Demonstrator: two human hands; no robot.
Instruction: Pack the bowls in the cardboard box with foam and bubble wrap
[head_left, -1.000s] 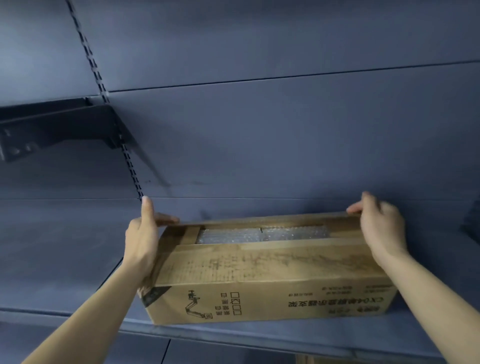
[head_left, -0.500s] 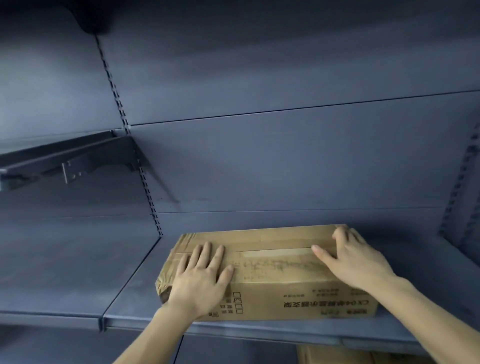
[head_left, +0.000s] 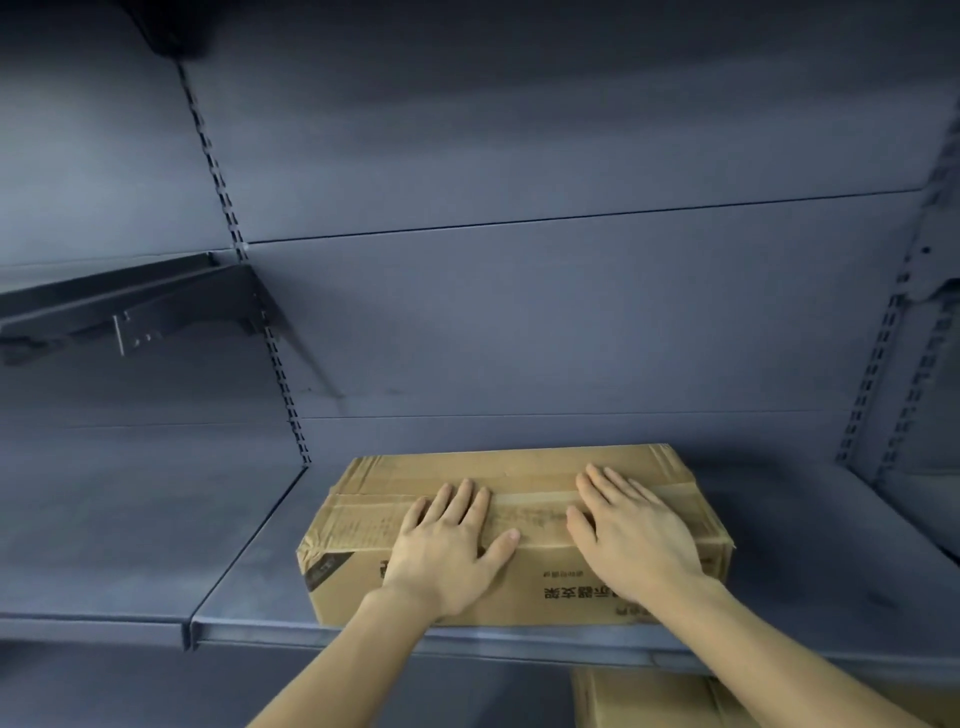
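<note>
A brown cardboard box (head_left: 363, 519) with printed characters on its front lies on a dark grey metal shelf (head_left: 249, 571). Its top flaps are folded down flat, so the bowls, foam and bubble wrap are hidden. My left hand (head_left: 447, 545) rests palm-down on the front left part of the lid, fingers spread. My right hand (head_left: 628, 535) lies flat on the front right part of the lid, fingers together and pointing away from me. Neither hand grips anything.
The shelf's back wall (head_left: 519, 312) rises right behind the box. A bracket and another shelf (head_left: 130, 312) jut out at upper left. Slotted uprights (head_left: 878, 364) stand at the right. Another cardboard box (head_left: 649, 701) sits below the shelf edge.
The open flaps, which showed bubble wrap inside, have been folded shut. Both hands moved from the box's far corners onto the lid and then closer together toward the middle.
</note>
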